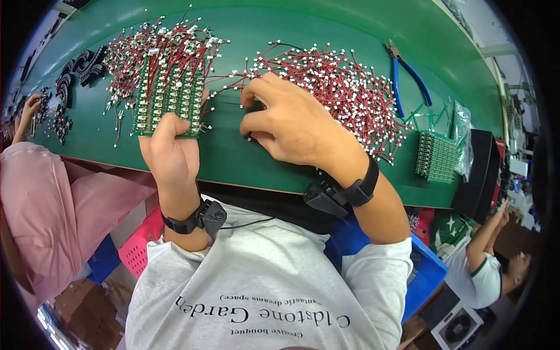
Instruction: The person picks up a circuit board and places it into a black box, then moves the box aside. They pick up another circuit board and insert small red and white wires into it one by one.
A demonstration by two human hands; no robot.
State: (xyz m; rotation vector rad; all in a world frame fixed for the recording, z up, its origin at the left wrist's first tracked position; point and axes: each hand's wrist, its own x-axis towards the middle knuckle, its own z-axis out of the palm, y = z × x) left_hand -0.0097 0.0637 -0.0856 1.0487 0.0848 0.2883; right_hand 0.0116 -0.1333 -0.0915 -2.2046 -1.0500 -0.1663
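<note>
My left hand [172, 146] grips the near edge of a green circuit board panel [166, 99], its thumb lying on top. The panel carries rows of small white parts, and wire leads with red wires lie across its far end. My right hand [291, 119] is just to the right of the panel, palm down over the table, its fingers curled. A tiny pale bit shows by its thumb and index fingertips, too small to name. Beside and beyond that hand spreads a pile of red and black wire leads [350, 93] with white connectors.
A second heap of wire leads [175, 38] lies beyond the panel. Blue-handled pliers [411, 79] rest at the far right, near a stack of green boards [437, 156] and a clear plastic bag [464, 140]. Black parts [81, 70] lie at left, near another person's hand [32, 105].
</note>
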